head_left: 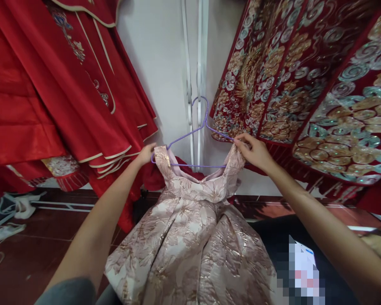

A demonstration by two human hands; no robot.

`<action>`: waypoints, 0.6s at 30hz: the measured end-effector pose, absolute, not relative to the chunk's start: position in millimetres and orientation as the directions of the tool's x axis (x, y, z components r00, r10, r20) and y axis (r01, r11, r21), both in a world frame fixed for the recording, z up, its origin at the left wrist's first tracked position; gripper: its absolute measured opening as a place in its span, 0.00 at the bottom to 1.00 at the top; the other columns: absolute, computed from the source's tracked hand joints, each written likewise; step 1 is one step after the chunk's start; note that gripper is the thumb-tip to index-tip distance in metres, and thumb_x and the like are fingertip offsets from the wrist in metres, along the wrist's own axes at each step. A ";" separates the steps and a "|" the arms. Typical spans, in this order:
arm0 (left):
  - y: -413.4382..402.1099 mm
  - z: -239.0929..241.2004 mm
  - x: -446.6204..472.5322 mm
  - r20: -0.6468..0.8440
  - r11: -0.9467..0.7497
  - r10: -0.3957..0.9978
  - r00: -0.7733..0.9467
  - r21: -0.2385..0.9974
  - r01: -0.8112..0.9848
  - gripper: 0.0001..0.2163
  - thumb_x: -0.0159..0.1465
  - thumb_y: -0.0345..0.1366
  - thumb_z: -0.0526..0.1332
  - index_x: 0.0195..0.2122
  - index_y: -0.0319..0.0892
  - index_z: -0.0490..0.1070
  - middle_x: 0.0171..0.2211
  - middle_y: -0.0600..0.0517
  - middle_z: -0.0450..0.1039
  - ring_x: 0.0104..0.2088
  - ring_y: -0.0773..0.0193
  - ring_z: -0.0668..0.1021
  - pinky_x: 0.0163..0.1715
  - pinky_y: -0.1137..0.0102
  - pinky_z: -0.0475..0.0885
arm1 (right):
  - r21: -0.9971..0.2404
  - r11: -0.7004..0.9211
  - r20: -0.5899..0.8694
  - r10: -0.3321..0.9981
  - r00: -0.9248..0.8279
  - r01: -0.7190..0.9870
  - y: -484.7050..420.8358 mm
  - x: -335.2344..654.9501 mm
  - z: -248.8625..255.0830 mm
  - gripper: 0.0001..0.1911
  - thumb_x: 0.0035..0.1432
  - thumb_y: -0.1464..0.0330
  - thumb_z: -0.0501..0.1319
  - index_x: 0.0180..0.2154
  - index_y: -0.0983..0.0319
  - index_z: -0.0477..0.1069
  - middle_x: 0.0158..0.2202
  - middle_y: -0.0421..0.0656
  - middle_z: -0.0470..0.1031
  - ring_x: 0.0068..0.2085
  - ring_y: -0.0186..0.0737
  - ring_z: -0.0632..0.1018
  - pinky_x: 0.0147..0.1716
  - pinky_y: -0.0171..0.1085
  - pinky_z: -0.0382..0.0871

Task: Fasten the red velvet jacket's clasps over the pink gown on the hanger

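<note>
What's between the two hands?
In the head view, the purple hanger and upper part of the patterned dress lie between the left hand and right hand.

At left, hanging in folds, red gowns [22,93] with pale edging and some floral embroidery; at right, darker gowns [282,84], thick with gold, silver and pale-blue flowers and swirls, fringed below. Between both, a white wall [155,55] behind upright white poles [200,51]. Low at left, over a dark-red floor [38,258], a white rail [66,206] beside small white items [11,231], hard to make out. At lower right, a lit screen [305,260], partly pixelated.
</note>
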State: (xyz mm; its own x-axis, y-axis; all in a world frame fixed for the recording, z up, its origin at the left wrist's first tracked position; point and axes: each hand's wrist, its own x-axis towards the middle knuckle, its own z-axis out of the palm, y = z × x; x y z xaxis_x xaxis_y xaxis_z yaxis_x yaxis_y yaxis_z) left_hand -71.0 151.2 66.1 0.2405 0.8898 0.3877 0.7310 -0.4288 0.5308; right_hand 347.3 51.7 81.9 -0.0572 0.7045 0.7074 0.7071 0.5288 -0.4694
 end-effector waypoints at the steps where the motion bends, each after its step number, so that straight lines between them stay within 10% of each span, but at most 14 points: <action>1: 156.5 79.1 -63.8 0.404 -0.444 0.882 0.243 0.537 0.717 0.10 0.56 0.40 0.56 0.20 0.44 0.58 0.21 0.54 0.64 0.26 0.64 0.71 0.32 0.68 0.69 | -0.469 0.529 0.708 0.704 -0.057 0.707 51.4 347.7 81.9 0.15 0.60 0.55 0.54 0.39 0.57 0.72 0.33 0.42 0.77 0.32 0.41 0.76 0.33 0.38 0.67; 9: 145.1 161.9 2.0 0.837 -0.737 0.547 -0.008 0.486 0.469 0.13 0.63 0.40 0.56 0.23 0.42 0.57 0.23 0.56 0.56 0.30 0.67 0.69 0.36 0.70 0.68 | -0.509 0.550 0.658 0.745 -0.113 0.662 48.2 349.9 88.2 0.15 0.59 0.54 0.57 0.37 0.58 0.73 0.32 0.42 0.77 0.32 0.41 0.75 0.32 0.38 0.68; 18: 98.8 190.8 -6.5 0.905 -0.765 0.389 -0.172 0.421 0.488 0.16 0.65 0.47 0.55 0.26 0.42 0.56 0.27 0.55 0.59 0.35 0.67 0.72 0.40 0.69 0.70 | -0.821 0.396 0.297 0.911 -0.285 0.411 58.2 377.4 91.2 0.31 0.65 0.51 0.44 0.35 0.65 0.77 0.30 0.52 0.79 0.29 0.42 0.78 0.25 0.37 0.70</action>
State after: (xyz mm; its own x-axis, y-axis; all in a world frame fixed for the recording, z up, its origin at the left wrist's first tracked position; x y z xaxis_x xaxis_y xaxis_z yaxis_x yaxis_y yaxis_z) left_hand -6.5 98.8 190.8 -0.1717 0.3886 0.9053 0.4883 -0.7645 0.4208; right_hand 377.4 58.2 91.2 -0.2850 0.9113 0.2971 0.4106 0.3962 -0.8213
